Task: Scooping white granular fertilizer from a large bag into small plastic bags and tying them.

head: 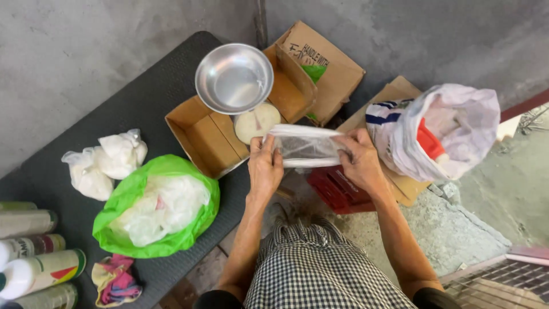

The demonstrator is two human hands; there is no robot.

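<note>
- The left hand (265,167) and right hand (359,160) are each pinching one end of a small clear plastic bag (305,146), holding it in the air over the open cardboard box (207,137) and red crate (337,189).
- The thin film could be slipping from either grip, spilling its dark contents (hard to identify).
- The bag's long axis is running left to right; its mouth seems to be facing upward.

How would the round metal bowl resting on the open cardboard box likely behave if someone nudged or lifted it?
The metal bowl looks thin-walled, so it is probably light and stiff. It sits partly over the edge of the cardboard box, so a nudge might tip or slide it off. Its smooth, shiny surface suggests it could be slippery to grip.
</note>
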